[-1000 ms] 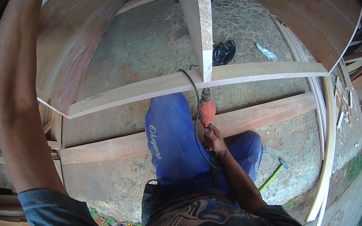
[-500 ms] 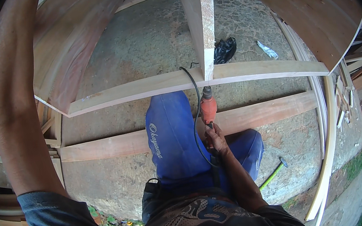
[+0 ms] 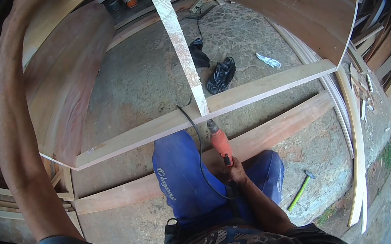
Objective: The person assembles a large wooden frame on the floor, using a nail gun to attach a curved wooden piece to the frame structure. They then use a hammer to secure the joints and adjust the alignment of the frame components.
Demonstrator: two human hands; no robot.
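My right hand (image 3: pixel 235 171) is closed round the handle of a red corded power drill (image 3: pixel 220 143). The drill's chuck points away from me, at the near edge of a long pale crosswise board (image 3: pixel 265 91), just where an upright plank (image 3: pixel 176 36) meets it. Whether the bit is in the wood I cannot see. My left arm is raised along the left side, and my left hand (image 3: pixel 30 2) is at the top rim beside a wooden frame, its fingers out of sight. The drill's black cord (image 3: pixel 199 141) loops over the board and my blue trouser leg.
Wide wooden panels stand at left (image 3: pixel 72 73) and right (image 3: pixel 284 8). A second board (image 3: pixel 274 129) lies on the concrete nearer me. A hammer with a green handle (image 3: pixel 299 192) lies at right. Black plastic bags (image 3: pixel 221 75) and a white scrap (image 3: pixel 268 60) lie beyond the crosswise board.
The view has tilted and swung, so the crosswise board now slants and more floor shows at the back. The drill stays at the same joint in my right hand. My left arm remains raised.
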